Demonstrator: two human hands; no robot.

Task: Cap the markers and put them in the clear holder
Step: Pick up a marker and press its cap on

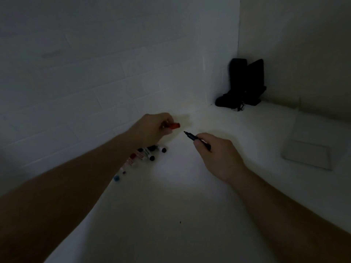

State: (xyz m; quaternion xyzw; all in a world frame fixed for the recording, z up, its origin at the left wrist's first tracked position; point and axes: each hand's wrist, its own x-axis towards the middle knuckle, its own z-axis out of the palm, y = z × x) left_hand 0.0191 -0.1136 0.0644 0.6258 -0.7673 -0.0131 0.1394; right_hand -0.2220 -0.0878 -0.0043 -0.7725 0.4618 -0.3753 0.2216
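I read this as an early stage, with capping just under way and nothing stored yet. My right hand (218,154) pinches a dark uncapped marker (197,139), fingers curled round the barrel, its bare tip pointing out toward my other hand. My left hand (153,128) has its fingers closed on a red piece (173,126) that I take for a cap or a capped marker end; the light is too dim to be sure which. The red piece's end faces the bare tip, near but not touching, so the two are not joined.

Just below my left hand, partly hidden under the wrist and forearm, lies the pile of markers and caps (146,154) on the white surface (171,215); I make out black and red ends and one blue end (116,178) nearer me. All of these are still loose, and I cannot count them.

Well off beyond my right hand stands the clear holder (307,149), and it appears to hold nothing. Past both hands, in the corner, a black object (245,84) leans against the wall.

I judge that nearly the whole job remains.
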